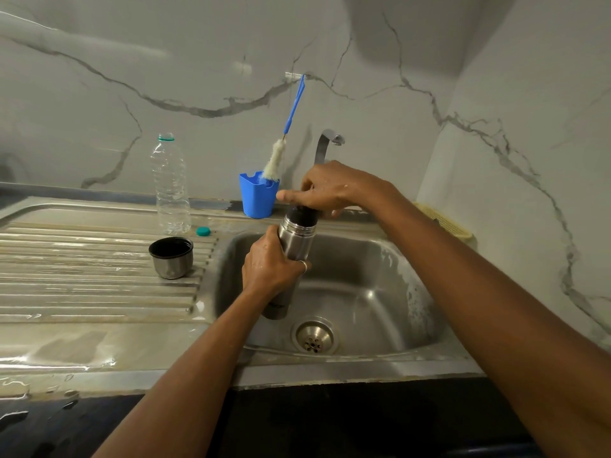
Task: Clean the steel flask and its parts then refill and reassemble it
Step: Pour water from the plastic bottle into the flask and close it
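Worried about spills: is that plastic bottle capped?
Uncapped: the plastic bottle has an open neck; a teal cap lies beside it on the drainboard.

We see dim, greyish light — soft glare on the wet drainboard point(66, 355), a broad shadow on the marble wall point(413, 31), edges bowed.

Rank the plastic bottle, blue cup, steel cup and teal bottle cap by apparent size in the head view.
1. plastic bottle
2. blue cup and steel cup: look alike, steel cup nearer the camera, so unranked
3. teal bottle cap
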{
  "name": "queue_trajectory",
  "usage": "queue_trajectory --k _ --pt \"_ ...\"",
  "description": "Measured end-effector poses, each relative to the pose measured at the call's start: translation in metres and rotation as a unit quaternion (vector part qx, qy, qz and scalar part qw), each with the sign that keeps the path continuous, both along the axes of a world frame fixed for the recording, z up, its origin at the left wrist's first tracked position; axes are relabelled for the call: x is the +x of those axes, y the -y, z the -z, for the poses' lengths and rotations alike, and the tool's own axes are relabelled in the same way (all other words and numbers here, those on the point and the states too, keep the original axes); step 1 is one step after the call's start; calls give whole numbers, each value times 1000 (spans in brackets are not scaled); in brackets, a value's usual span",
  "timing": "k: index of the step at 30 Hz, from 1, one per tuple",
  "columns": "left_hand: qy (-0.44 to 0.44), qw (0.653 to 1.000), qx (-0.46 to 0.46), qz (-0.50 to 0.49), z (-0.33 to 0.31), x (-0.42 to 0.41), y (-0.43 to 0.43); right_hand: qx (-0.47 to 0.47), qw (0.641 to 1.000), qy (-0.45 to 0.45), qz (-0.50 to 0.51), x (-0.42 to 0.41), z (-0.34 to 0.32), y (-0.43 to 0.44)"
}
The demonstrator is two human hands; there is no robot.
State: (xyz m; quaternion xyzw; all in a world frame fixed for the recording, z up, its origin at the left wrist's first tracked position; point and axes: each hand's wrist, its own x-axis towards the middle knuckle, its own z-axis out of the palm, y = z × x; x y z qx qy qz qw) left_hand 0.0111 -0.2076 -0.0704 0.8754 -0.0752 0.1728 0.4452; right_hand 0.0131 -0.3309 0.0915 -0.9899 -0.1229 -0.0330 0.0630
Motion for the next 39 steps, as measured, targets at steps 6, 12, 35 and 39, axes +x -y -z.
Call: queue_trajectory --k 6,12,35,39 --pt "-5 1000 1 -8 0 1 0 6 995 -80 -66 3 -7 4" --pt "4 1000 17 -10 1 -3 -1 -56 998 0 -19 -1 7 -3" --pt "-4 1000 -7 21 -3 -5 2 -195 941 257 -98 2 42 2" --pt "11 999 22 27 -2 -5 2 -218 951 215 51 4 36 -14"
